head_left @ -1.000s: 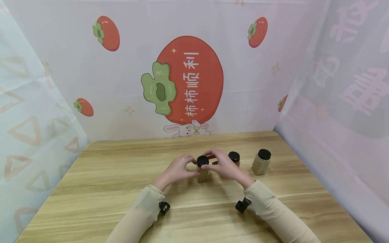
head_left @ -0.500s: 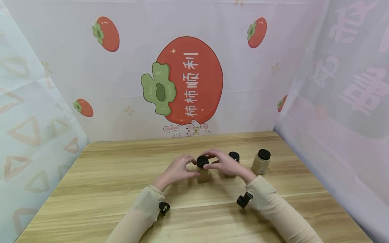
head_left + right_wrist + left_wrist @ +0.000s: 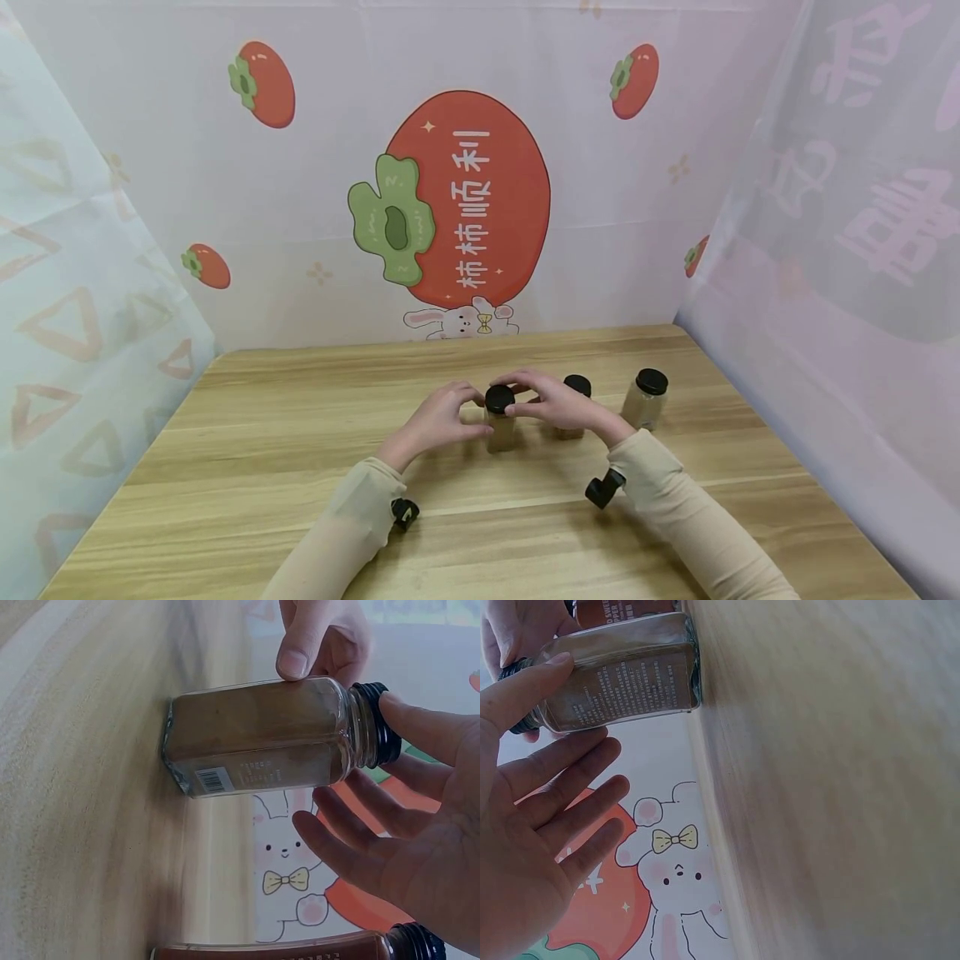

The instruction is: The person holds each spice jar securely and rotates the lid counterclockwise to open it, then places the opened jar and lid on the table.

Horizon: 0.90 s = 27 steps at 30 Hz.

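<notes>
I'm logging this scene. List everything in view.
Brown jar: one, black-lidded, leftmost, upright
Reddish jar: one, black-lidded, right of that
Beige jar: one, black-lidded, farthest right
Table: one, tan, under the jars
Back cloth: one, whitish, behind the table
Fruit prints: five, red and green, on the cloth
Rabbit print: one, white, below the largest fruit
Side cloths: two, pale, left and right
Sleeves: two, beige, lower left and right
Wrist cameras: two, black, at the sleeve cuffs
Left hand: one, bare, holding the brown jar
Right hand: one, bare, holding its lid

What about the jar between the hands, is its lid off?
No, the jar has its black lid on in the right wrist view.
</notes>
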Motion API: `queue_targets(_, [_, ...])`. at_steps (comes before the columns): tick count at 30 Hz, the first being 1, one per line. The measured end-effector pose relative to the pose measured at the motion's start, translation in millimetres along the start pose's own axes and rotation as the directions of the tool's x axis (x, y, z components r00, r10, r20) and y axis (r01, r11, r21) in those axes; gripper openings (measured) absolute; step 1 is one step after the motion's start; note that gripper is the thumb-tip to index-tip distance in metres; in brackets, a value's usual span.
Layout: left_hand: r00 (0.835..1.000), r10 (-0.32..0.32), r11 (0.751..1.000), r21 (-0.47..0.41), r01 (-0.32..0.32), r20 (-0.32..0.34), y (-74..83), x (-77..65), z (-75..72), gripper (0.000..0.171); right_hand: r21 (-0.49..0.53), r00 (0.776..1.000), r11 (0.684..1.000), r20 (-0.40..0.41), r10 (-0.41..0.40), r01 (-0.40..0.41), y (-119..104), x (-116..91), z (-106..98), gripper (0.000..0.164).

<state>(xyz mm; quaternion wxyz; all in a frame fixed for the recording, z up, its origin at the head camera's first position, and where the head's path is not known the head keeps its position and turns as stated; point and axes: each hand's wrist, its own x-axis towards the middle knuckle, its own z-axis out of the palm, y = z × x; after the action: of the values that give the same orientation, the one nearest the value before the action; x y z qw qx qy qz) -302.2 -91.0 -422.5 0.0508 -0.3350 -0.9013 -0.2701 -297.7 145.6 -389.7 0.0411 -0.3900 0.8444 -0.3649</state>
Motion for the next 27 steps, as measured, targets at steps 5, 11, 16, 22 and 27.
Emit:
queue_targets(5, [1.000, -0.001, 1.000, -0.007, 0.001, 0.000, -0.4, 0.1, 0.3, 0.045, 0.060, 0.999, 0.998, 0.000, 0.036, -0.036, 0.3, -0.7, 1.6, 0.049])
queue_targets(11, [1.000, -0.003, 1.000, -0.012, 0.003, 0.004, -0.6, 0.0, 0.3, 0.044, 0.082, 0.992, 0.993, -0.082, 0.091, -0.085, 2.4, -2.5, 9.3, 0.056])
queue_targets(16, [1.000, -0.003, 1.000, -0.009, 0.003, 0.005, 0.4, -0.5, -1.2, 0.044, 0.060, 0.977, 0.991, -0.174, 0.127, -0.118, -0.2, -0.8, 16.6, 0.054])
queue_targets(22, [1.000, -0.003, 1.000, -0.003, 0.003, 0.003, 0.8, -1.1, -1.8, 0.043, -0.005, 0.961, 0.989, -0.237, 0.143, -0.149, -5.9, 1.8, 21.7, 0.051])
queue_targets(27, [1.000, 0.003, 1.000, -0.012, -0.003, 0.004, 1.4, -1.7, -1.9, 0.042, -0.007, 0.959, 0.989, -0.244, 0.144, -0.150, -8.5, 0.1, 21.7, 0.048])
